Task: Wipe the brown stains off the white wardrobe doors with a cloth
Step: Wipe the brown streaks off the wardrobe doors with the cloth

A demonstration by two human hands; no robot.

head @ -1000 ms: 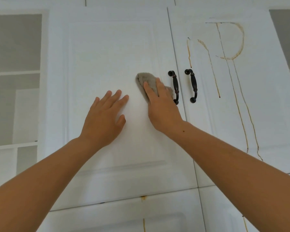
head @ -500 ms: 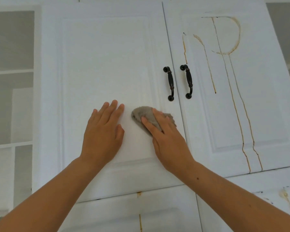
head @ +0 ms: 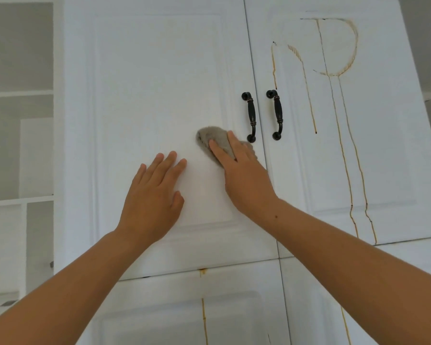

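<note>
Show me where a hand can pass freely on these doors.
Free: the left door's panel above the left hand and cloth; also the right door's strip right of the stain runs. Crowded: by the left door's handle, where the right hand presses the cloth.

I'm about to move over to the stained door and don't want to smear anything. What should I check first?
1. Cloth under the fingers: ok. The right hand presses the cloth flat on the left door.
2. Left door's panel clean: ok, no brown marks show on it.
3. Right door clean: not ok, a ring stain and long drips run down it.
4. Path across: not ok, the black handles stand between cloth and stains.
5. Bracing: ok, the left hand lies flat on the left door.
6. Cloth's wiping face clean: cannot tell, it is hidden.
</note>
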